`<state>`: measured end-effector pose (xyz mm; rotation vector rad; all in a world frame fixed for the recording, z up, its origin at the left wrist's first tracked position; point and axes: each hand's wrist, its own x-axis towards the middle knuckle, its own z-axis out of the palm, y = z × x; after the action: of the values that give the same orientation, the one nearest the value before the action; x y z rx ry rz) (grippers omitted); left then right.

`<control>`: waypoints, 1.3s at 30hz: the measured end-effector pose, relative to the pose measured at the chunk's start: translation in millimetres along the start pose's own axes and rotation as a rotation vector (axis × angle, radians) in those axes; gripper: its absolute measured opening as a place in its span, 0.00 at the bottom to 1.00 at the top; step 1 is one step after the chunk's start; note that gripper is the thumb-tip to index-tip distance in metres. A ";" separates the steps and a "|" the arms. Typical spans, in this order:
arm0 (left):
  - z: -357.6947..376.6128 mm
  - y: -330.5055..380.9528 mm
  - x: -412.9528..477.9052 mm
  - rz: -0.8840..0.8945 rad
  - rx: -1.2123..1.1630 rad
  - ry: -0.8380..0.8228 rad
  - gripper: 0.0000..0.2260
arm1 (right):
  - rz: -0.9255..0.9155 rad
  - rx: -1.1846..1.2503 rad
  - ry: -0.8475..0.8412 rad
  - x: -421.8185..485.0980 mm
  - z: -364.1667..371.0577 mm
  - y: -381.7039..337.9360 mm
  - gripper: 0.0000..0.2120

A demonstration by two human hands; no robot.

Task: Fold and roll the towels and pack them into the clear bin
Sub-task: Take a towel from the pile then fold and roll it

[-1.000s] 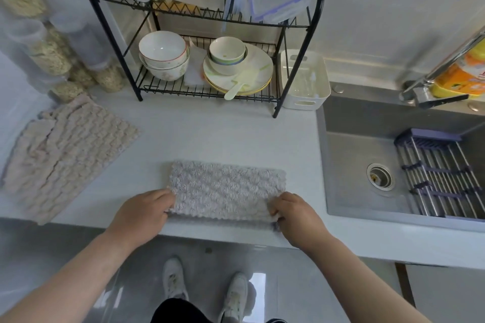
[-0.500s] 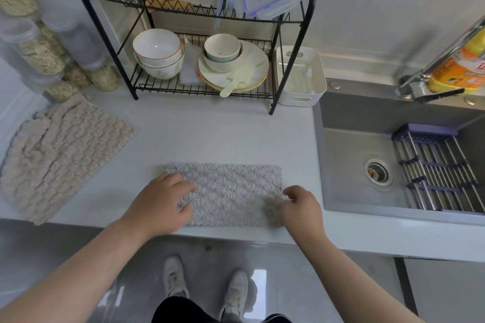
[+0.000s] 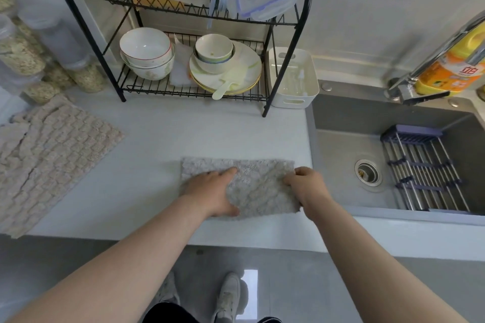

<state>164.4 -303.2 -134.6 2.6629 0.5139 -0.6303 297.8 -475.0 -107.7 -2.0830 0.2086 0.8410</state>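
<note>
A grey textured towel [image 3: 258, 186], folded into a rectangle, lies flat on the white counter near its front edge. My left hand [image 3: 210, 191] presses palm-down on the towel's left half, fingers spread. My right hand [image 3: 305, 186] pinches the towel's right edge between thumb and fingers. A beige towel [image 3: 49, 155] lies unfolded at the counter's left end. A clear bin [image 3: 291, 77] with white walls stands at the back, beside the right leg of the dish rack.
A black wire dish rack [image 3: 189, 34] with bowls, plates and lidded boxes stands at the back. Clear jars of grain [image 3: 23, 52] stand at the far left. A grey sink [image 3: 393, 155] with a drying grid, tap and yellow detergent bottle is to the right.
My left hand slid from the towel's left edge onto its middle and now presses it flat. My right hand moved up from the near right corner to grip the right edge.
</note>
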 end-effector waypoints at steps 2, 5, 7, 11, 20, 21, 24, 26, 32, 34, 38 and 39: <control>-7.1 1.6 3.8 0.060 -0.096 0.040 0.44 | -0.059 0.022 0.020 -1.9 -9.0 -11.6 0.06; -9.6 -38.7 -5.7 0.028 -0.219 0.331 0.32 | -0.162 0.027 0.004 -14.2 -9.2 -31.3 0.13; 0.7 -88.3 -15.2 -0.103 -0.106 0.464 0.32 | -0.222 0.024 -0.041 -24.9 0.9 -40.6 0.15; 33.2 -145.8 -27.0 -0.211 0.019 0.367 0.34 | -0.311 -0.075 -0.119 -41.2 42.4 -52.9 0.16; 35.2 -150.2 -25.2 -0.214 -0.008 0.407 0.31 | -0.330 -0.489 -0.240 -44.1 150.7 -49.2 0.20; 35.0 -150.1 -25.0 -0.213 -0.006 0.410 0.31 | -0.315 -0.536 -0.249 -44.8 156.6 -46.9 0.21; 34.6 -151.1 -24.1 -0.203 -0.009 0.428 0.31 | -0.330 -0.481 -0.237 -52.9 155.6 -43.5 0.21; 35.0 -152.7 -23.9 -0.201 -0.007 0.435 0.30 | -0.355 -0.315 -0.150 -56.6 138.8 -38.7 0.15; 33.4 -152.2 -24.9 -0.200 -0.033 0.428 0.31 | -0.095 -0.476 0.034 -41.3 93.4 -11.9 0.11; 27.6 -149.1 -27.2 -0.213 -0.096 0.374 0.33 | -0.082 -0.434 -0.068 -42.2 95.9 -12.7 0.13; -12.9 -118.5 -42.6 -0.176 -0.635 0.354 0.38 | -0.364 -0.316 -0.187 -53.1 77.7 -34.5 0.06; -29.5 -104.4 -49.9 -0.122 -0.737 0.312 0.42 | -0.445 -0.335 -0.234 -59.3 68.0 -42.5 0.06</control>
<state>89.3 -213.1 -112.2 2.0291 0.8109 -0.0179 237.7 -405.1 -69.7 -2.1881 -0.5379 0.8718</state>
